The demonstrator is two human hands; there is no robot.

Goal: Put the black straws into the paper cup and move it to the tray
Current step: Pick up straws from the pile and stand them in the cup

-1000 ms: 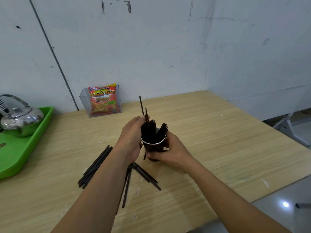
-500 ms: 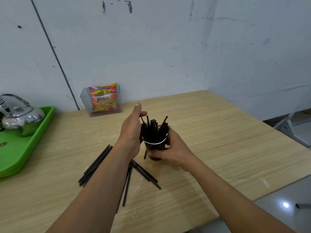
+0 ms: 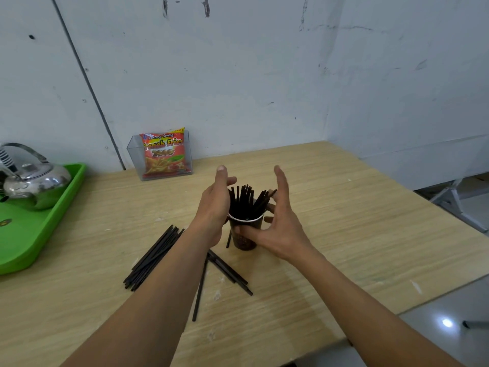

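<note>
Standing upright on the table point(image 3: 344, 221), the paper cup point(image 3: 244, 235) holds a bunch of black straws point(image 3: 244, 200) fanning above its rim, between two flanking hands. Just left of the cup, the left hand point(image 3: 215, 205) has straight, relaxed fingers beside the bunch, gripping nothing. Just right of the cup, the right hand point(image 3: 280, 223) is spread wide, its thumb resting across the cup's front. Loose straws point(image 3: 153, 258) lie left of the cup; the green tray point(image 3: 39, 234) sits well apart, farther left.

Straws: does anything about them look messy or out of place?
Yes. A loose bundle lies left of the paper cup and a few crossed straws in front, while the cup's straws splay unevenly.
</note>
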